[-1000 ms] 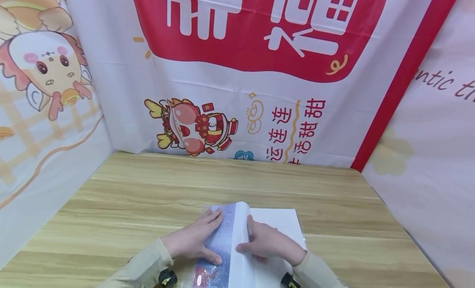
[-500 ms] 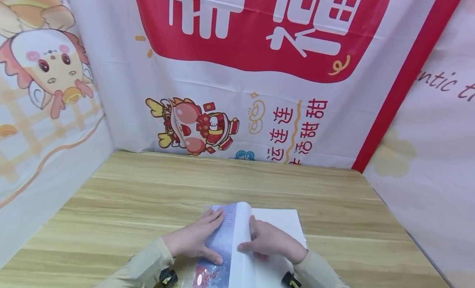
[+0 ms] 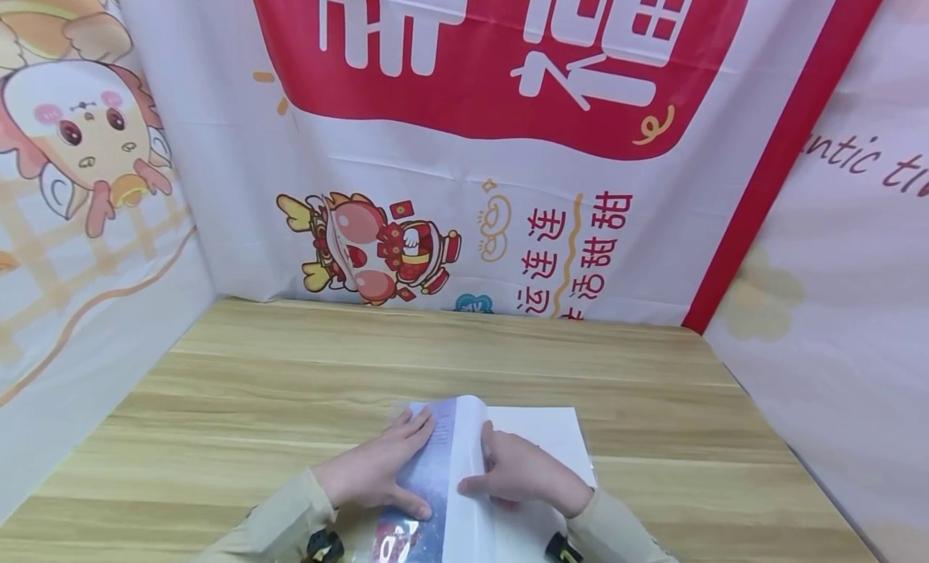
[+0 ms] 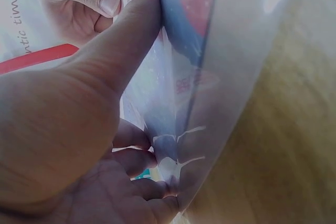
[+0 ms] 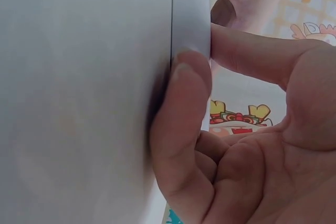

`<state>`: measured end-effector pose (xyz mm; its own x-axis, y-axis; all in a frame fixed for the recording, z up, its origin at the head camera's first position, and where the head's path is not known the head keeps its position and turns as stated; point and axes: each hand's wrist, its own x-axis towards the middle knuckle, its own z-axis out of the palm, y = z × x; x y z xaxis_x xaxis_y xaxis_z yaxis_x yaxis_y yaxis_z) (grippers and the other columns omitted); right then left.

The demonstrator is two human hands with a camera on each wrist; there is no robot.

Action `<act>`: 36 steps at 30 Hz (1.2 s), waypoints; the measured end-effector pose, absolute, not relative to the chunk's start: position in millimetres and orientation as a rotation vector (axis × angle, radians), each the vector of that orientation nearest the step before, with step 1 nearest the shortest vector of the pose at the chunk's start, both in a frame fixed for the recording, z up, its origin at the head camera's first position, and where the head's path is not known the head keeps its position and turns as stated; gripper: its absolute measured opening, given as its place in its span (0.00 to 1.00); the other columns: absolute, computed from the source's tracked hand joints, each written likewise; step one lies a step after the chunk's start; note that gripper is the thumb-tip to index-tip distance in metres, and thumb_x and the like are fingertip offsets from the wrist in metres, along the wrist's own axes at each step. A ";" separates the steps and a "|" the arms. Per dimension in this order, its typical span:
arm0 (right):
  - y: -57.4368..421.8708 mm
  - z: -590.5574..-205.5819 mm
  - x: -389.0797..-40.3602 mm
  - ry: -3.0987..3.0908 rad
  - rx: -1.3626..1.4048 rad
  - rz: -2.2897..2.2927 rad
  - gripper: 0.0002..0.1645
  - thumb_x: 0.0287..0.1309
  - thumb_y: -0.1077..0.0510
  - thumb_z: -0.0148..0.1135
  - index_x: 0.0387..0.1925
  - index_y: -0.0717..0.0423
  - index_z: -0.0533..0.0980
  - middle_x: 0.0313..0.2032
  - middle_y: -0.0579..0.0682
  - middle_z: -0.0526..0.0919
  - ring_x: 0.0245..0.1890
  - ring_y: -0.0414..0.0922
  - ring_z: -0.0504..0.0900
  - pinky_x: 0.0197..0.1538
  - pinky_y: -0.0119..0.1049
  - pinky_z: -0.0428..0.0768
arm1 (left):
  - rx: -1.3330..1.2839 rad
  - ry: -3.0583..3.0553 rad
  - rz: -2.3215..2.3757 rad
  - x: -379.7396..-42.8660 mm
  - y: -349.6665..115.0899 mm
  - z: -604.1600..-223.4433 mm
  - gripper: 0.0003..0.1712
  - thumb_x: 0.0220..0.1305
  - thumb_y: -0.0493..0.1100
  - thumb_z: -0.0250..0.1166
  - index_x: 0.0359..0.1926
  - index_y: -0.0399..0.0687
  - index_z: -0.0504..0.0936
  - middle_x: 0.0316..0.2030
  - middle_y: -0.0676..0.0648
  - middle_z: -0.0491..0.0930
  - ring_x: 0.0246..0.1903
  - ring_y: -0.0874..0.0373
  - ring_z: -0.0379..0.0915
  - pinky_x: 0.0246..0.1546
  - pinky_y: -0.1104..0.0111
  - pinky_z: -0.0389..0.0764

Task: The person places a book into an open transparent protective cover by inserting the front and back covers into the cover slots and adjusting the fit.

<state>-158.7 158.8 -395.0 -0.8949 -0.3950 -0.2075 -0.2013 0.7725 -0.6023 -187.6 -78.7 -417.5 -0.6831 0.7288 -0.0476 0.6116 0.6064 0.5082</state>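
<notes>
A book lies open near the table's front edge in the head view. Its left side is a blue-purple printed page (image 3: 428, 466) with red artwork low down; a white page (image 3: 547, 434) lies to the right. Between them a white leaf (image 3: 468, 506) curves up. My left hand (image 3: 377, 470) rests spread on the printed side, thumb pressing near its lower part. Clear plastic film (image 4: 236, 61) sticks out past the book's edge in the left wrist view. My right hand (image 3: 530, 470) pinches the curved leaf, thumb (image 5: 252, 53) on one face and bent index finger (image 5: 181, 114) on the other.
The wood-grain table (image 3: 290, 369) stretches behind and to both sides of the book. A white and red printed cloth (image 3: 406, 160) hangs at its back edge. Patterned cloths also hang at the left (image 3: 87, 224) and right (image 3: 835, 305).
The head view has shifted slightly, so the whole scene sits a little further left. Both hands keep their places on the book.
</notes>
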 end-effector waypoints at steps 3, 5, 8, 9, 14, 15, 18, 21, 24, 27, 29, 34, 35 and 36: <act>158.3 -394.6 -159.0 2.645 -0.463 -0.827 0.55 0.51 0.43 0.68 0.64 0.78 0.54 0.08 0.44 0.70 0.05 0.38 0.67 0.16 0.32 0.70 | 1.102 2.587 0.674 -187.4 -78.9 -417.3 0.70 0.40 0.72 0.66 0.71 0.31 0.48 0.71 0.35 0.39 0.69 0.34 0.31 0.64 0.48 0.45; 157.8 -394.4 -158.7 2.650 -0.458 -0.813 0.56 0.52 0.43 0.68 0.65 0.78 0.53 0.08 0.44 0.70 0.05 0.38 0.67 0.17 0.31 0.70 | 1.101 2.585 0.673 -187.2 -79.0 -416.8 0.70 0.40 0.72 0.66 0.71 0.31 0.48 0.71 0.35 0.39 0.69 0.34 0.31 0.64 0.48 0.45; 156.6 -394.8 -157.8 2.660 -0.447 -0.800 0.57 0.52 0.43 0.67 0.66 0.78 0.51 0.09 0.44 0.70 0.05 0.38 0.67 0.18 0.31 0.70 | 1.096 2.583 0.671 -186.8 -78.8 -416.5 0.70 0.40 0.72 0.66 0.71 0.31 0.48 0.71 0.35 0.39 0.69 0.35 0.31 0.64 0.48 0.45; 156.1 -395.1 -157.5 2.663 -0.442 -0.798 0.58 0.52 0.43 0.67 0.66 0.78 0.50 0.09 0.44 0.70 0.05 0.38 0.67 0.17 0.31 0.70 | 1.097 2.584 0.670 -186.7 -78.8 -416.6 0.70 0.40 0.72 0.66 0.71 0.31 0.48 0.71 0.35 0.40 0.69 0.35 0.32 0.64 0.48 0.45; 154.6 -396.8 -156.4 2.678 -0.436 -0.784 0.58 0.51 0.42 0.68 0.66 0.78 0.51 0.09 0.44 0.69 0.05 0.38 0.66 0.17 0.31 0.69 | 1.106 2.590 0.665 -185.8 -79.1 -417.6 0.70 0.40 0.71 0.67 0.71 0.31 0.48 0.71 0.34 0.40 0.68 0.34 0.33 0.64 0.48 0.45; 154.5 -397.0 -156.5 2.679 -0.439 -0.783 0.59 0.51 0.42 0.68 0.66 0.78 0.51 0.09 0.44 0.69 0.05 0.38 0.66 0.17 0.31 0.69 | 1.107 2.591 0.664 -185.6 -79.1 -417.7 0.70 0.40 0.71 0.67 0.71 0.31 0.48 0.71 0.34 0.40 0.68 0.34 0.33 0.64 0.48 0.45; 154.7 -396.6 -157.0 2.678 -0.454 -0.787 0.58 0.51 0.42 0.68 0.66 0.78 0.51 0.08 0.43 0.68 0.05 0.38 0.66 0.17 0.31 0.69 | 1.112 2.594 0.659 -185.5 -78.9 -416.9 0.69 0.41 0.71 0.67 0.71 0.30 0.49 0.71 0.33 0.41 0.68 0.33 0.33 0.64 0.47 0.45; 155.0 -396.3 -158.0 2.674 -0.465 -0.795 0.57 0.51 0.43 0.68 0.65 0.78 0.53 0.07 0.42 0.68 0.05 0.38 0.66 0.16 0.31 0.68 | 1.115 2.598 0.649 -186.0 -78.4 -415.8 0.69 0.41 0.71 0.67 0.71 0.30 0.49 0.71 0.33 0.41 0.68 0.33 0.33 0.64 0.48 0.46; 155.7 -396.2 -158.4 2.678 -0.472 -0.790 0.56 0.51 0.43 0.68 0.64 0.78 0.53 0.07 0.42 0.68 0.05 0.37 0.66 0.16 0.31 0.68 | 1.119 2.595 0.653 -186.7 -77.2 -415.0 0.69 0.40 0.70 0.68 0.71 0.30 0.49 0.70 0.33 0.41 0.68 0.33 0.34 0.64 0.47 0.45; 155.3 -396.4 -158.2 2.692 -0.480 -0.774 0.56 0.50 0.42 0.68 0.64 0.78 0.54 0.09 0.43 0.69 0.06 0.38 0.68 0.17 0.31 0.69 | 1.124 2.590 0.665 -187.1 -76.6 -415.2 0.69 0.40 0.70 0.68 0.71 0.29 0.49 0.70 0.32 0.42 0.68 0.32 0.34 0.64 0.47 0.45; 155.1 -396.7 -158.1 2.700 -0.476 -0.763 0.56 0.50 0.42 0.68 0.64 0.78 0.54 0.11 0.44 0.70 0.08 0.39 0.69 0.18 0.32 0.69 | 1.127 2.588 0.669 -187.0 -76.5 -415.7 0.69 0.40 0.70 0.68 0.71 0.29 0.49 0.70 0.32 0.42 0.68 0.32 0.33 0.64 0.47 0.45; 154.5 -396.9 -158.2 2.712 -0.450 -0.735 0.58 0.50 0.41 0.68 0.65 0.78 0.53 0.15 0.45 0.72 0.10 0.40 0.71 0.20 0.32 0.70 | 1.134 2.591 0.667 -187.8 -76.5 -417.7 0.70 0.40 0.70 0.68 0.71 0.29 0.48 0.70 0.32 0.41 0.68 0.32 0.33 0.64 0.47 0.44; 154.4 -396.6 -158.1 2.711 -0.447 -0.737 0.57 0.50 0.41 0.68 0.65 0.77 0.53 0.15 0.45 0.72 0.10 0.40 0.71 0.20 0.32 0.70 | 1.138 2.590 0.670 -187.9 -76.4 -417.9 0.70 0.40 0.70 0.68 0.70 0.29 0.49 0.70 0.32 0.41 0.68 0.32 0.33 0.64 0.47 0.44; 154.3 -396.2 -157.9 2.716 -0.446 -0.730 0.58 0.50 0.41 0.68 0.65 0.78 0.53 0.15 0.45 0.72 0.10 0.40 0.71 0.20 0.32 0.70 | 1.141 2.591 0.674 -188.1 -76.2 -418.0 0.70 0.39 0.69 0.69 0.70 0.29 0.49 0.70 0.32 0.41 0.68 0.32 0.33 0.64 0.47 0.44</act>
<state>-157.9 154.3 -396.2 -0.9090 -0.3668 -0.1980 -0.2180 0.8232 -0.5243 -188.1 -76.2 -418.0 -0.6700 0.7419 -0.0254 0.6355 0.5909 0.4970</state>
